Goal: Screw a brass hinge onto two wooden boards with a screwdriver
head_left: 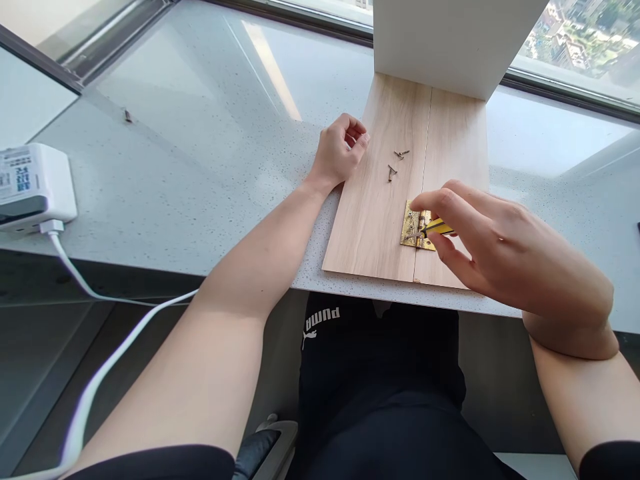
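Observation:
Two light wood boards lie side by side on the speckled counter. A brass hinge lies across their seam near the front edge. My right hand is closed on a yellow screwdriver, its dark tip over the hinge's left leaf; the palm hides part of the hinge. Curled at the boards' left edge is my left hand, its fingers closed; whether anything is inside cannot be seen. Several small screws lie in two groups on the left board, beyond the hinge.
A white panel stands upright at the far end of the boards, by the window. A white power adapter with a white cable sits at the left. One small dark item lies on the counter.

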`<action>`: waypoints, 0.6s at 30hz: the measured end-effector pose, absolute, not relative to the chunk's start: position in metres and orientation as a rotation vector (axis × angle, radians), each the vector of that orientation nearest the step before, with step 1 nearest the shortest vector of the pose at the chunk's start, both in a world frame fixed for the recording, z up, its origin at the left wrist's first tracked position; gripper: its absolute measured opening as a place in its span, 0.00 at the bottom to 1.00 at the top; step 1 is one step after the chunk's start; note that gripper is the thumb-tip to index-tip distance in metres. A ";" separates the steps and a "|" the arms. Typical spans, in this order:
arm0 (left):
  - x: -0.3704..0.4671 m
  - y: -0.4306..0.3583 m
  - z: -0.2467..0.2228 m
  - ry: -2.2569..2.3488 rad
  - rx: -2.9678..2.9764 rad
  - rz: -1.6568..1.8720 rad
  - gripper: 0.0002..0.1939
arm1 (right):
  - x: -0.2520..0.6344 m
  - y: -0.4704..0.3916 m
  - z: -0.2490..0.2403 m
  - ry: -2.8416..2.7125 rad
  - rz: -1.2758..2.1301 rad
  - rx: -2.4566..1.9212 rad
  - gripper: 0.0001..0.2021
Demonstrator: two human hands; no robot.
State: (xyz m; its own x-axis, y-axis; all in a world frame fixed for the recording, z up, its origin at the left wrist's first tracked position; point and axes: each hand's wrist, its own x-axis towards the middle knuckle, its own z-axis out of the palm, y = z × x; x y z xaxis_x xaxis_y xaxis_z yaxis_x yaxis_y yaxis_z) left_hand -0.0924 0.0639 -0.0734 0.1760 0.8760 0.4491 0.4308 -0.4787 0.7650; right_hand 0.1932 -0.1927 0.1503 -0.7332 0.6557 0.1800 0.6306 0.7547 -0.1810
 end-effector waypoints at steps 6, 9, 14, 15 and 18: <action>-0.092 0.063 -0.072 1.169 1.963 1.338 0.32 | 0.194 -0.188 0.146 -2.650 0.059 -1.200 0.04; -0.090 0.057 -0.066 1.200 1.937 1.314 0.28 | 0.194 -0.185 0.144 -2.627 0.053 -1.241 0.03; -0.088 0.056 -0.061 1.241 1.907 1.270 0.26 | 0.194 -0.188 0.145 -2.675 0.081 -1.108 0.14; -0.088 0.057 -0.061 1.236 1.905 1.263 0.27 | 0.194 -0.189 0.145 -2.684 0.108 -1.090 0.14; -0.088 0.059 -0.063 1.236 1.896 1.244 0.29 | 0.194 -0.191 0.146 -2.695 0.139 -1.097 0.11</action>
